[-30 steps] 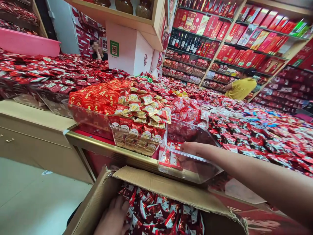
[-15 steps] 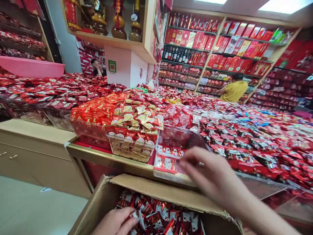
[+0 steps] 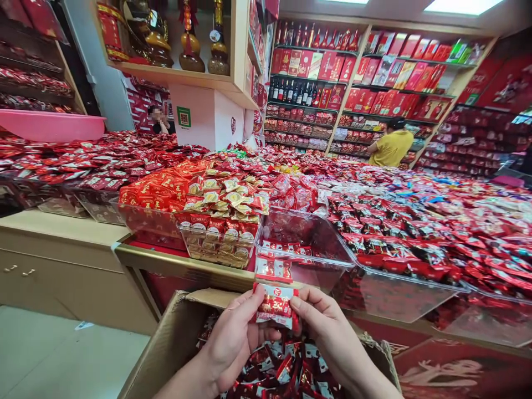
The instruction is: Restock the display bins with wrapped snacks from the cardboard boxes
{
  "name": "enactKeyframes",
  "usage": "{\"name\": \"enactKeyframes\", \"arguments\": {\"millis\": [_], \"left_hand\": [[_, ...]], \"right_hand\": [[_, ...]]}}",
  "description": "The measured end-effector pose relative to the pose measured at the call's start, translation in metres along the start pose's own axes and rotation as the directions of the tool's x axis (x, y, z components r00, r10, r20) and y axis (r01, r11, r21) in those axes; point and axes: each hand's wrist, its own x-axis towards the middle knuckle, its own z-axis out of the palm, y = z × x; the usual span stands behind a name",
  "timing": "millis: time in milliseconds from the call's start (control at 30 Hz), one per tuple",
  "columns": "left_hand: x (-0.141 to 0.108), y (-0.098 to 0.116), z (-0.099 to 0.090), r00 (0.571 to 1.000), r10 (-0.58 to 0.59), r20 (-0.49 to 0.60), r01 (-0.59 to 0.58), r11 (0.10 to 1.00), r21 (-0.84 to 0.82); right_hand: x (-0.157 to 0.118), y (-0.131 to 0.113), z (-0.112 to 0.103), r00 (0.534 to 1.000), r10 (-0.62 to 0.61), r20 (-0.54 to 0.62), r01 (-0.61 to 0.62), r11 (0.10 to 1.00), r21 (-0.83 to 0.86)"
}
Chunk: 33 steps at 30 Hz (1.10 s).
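A red and white candy packet (image 3: 276, 303) is held level between both hands above the open cardboard box (image 3: 155, 346). My left hand (image 3: 235, 338) pinches its left end, and my right hand (image 3: 326, 324) grips its right end. Below the hands, many red and white packets (image 3: 286, 370) fill the box. Just beyond the held packet stands a clear plastic bin (image 3: 332, 269), with a few similar packets (image 3: 274, 269) lying flat at its front left and more behind them.
Left of that bin, a clear bin holds gold and red packets (image 3: 224, 221), beside orange-red ones (image 3: 155, 191). Packets in black and red wrappers (image 3: 386, 238) are heaped at the right. A person in a yellow top (image 3: 392, 147) is near the back shelves.
My right hand has come back from the clear bin to above the box. My left hand has risen out of the box, and a packet is now between both hands. The view has shifted slightly.
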Motion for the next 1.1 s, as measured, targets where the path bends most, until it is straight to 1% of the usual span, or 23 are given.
{"name": "enactKeyframes", "arguments": {"millis": [100,200,233,267,300,333,367,400,433,467,500,533,600,633,667,733,833,900,933,967,1033,1067,1100], "left_hand": [[-0.002,0.000,0.000,1.000,-0.005,0.008,0.005,0.999,0.051],[-0.007,-0.003,-0.004,0.999,-0.050,0.008,0.048,0.987,0.150],[-0.008,-0.004,-0.006,1.000,-0.027,-0.009,0.028,0.975,0.221],[-0.010,-0.006,-0.008,0.999,0.035,-0.028,-0.024,0.945,0.326],[-0.012,-0.007,-0.011,0.992,0.126,-0.030,-0.099,0.884,0.458],[-0.014,-0.009,-0.014,0.975,0.224,-0.001,-0.180,0.784,0.594],[-0.015,-0.011,-0.017,0.952,0.300,0.059,-0.252,0.660,0.708],[-0.017,-0.012,-0.019,0.931,0.339,0.136,-0.310,0.538,0.784],[-0.019,-0.014,-0.020,0.917,0.342,0.207,-0.353,0.450,0.820],[-0.020,-0.016,-0.021,0.908,0.336,0.250,-0.381,0.415,0.826],[-0.020,-0.018,-0.021,0.905,0.337,0.259,-0.394,0.438,0.808],[-0.021,-0.020,-0.020,0.907,0.348,0.236,-0.394,0.508,0.766],[-0.019,-0.023,-0.017,0.923,0.360,0.133,-0.362,0.700,0.615],[-0.017,-0.024,-0.015,0.934,0.348,0.081,-0.336,0.779,0.529],[-0.015,-0.025,-0.014,0.945,0.324,0.045,-0.307,0.833,0.461],[-0.012,-0.025,-0.012,0.960,0.282,0.004,-0.260,0.879,0.399],[-0.010,-0.023,-0.013,0.958,0.287,-0.027,-0.256,0.889,0.378],[-0.012,-0.020,-0.015,0.946,0.321,-0.038,-0.281,0.876,0.393],[-0.012,-0.019,-0.017,0.943,0.332,-0.037,-0.286,0.858,0.427],[-0.013,-0.018,-0.020,0.943,0.332,-0.025,-0.280,0.829,0.484],[-0.013,-0.018,-0.030,0.965,0.261,0.032,-0.218,0.726,0.653],[-0.012,-0.020,-0.037,0.979,0.195,0.060,-0.174,0.644,0.745],[-0.011,-0.023,-0.046,0.989,0.124,0.080,-0.135,0.545,0.827]], "right_hand": [[-0.001,0.003,-0.002,1.000,-0.007,-0.013,0.007,1.000,-0.013],[-0.002,0.008,-0.004,0.993,-0.105,-0.045,0.096,0.982,-0.160],[-0.003,0.010,-0.004,0.990,-0.127,-0.059,0.113,0.974,-0.196],[-0.003,0.013,-0.003,0.990,-0.121,-0.069,0.106,0.975,-0.193],[-0.004,0.016,-0.001,0.993,-0.089,-0.078,0.078,0.987,-0.140],[-0.004,0.019,0.001,0.996,-0.040,-0.081,0.036,0.998,-0.045],[-0.005,0.022,0.003,0.997,0.014,-0.074,-0.009,0.998,0.065],[-0.005,0.023,0.006,0.997,0.053,-0.063,-0.042,0.986,0.160],[-0.005,0.024,0.008,0.996,0.067,-0.061,-0.052,0.973,0.226],[-0.006,0.023,0.010,0.996,0.063,-0.071,-0.042,0.964,0.261],[-0.006,0.022,0.011,0.995,0.050,-0.083,-0.025,0.962,0.272],[-0.006,0.020,0.011,0.996,0.032,-0.088,-0.007,0.962,0.272],[-0.006,0.017,0.010,0.997,-0.006,-0.073,0.025,0.964,0.266],[-0.005,0.016,0.009,0.998,-0.024,-0.056,0.037,0.969,0.245],[-0.005,0.017,0.009,0.998,-0.041,-0.040,0.048,0.977,0.210],[-0.006,0.020,0.008,0.996,-0.077,-0.033,0.081,0.989,0.121],[-0.009,0.018,0.011,0.989,-0.143,-0.031,0.143,0.989,0.020],[-0.009,0.000,0.011,0.974,-0.225,-0.003,0.224,0.972,-0.075],[-0.008,-0.015,0.010,0.956,-0.294,0.000,0.291,0.945,-0.149],[-0.005,-0.032,0.007,0.925,-0.380,-0.006,0.368,0.899,-0.237],[0.009,-0.069,-0.002,0.832,-0.554,-0.036,0.481,0.752,-0.450],[0.019,-0.086,-0.008,0.793,-0.607,-0.039,0.485,0.670,-0.562],[0.031,-0.101,-0.015,0.784,-0.620,-0.040,0.436,0.595,-0.675]]}}
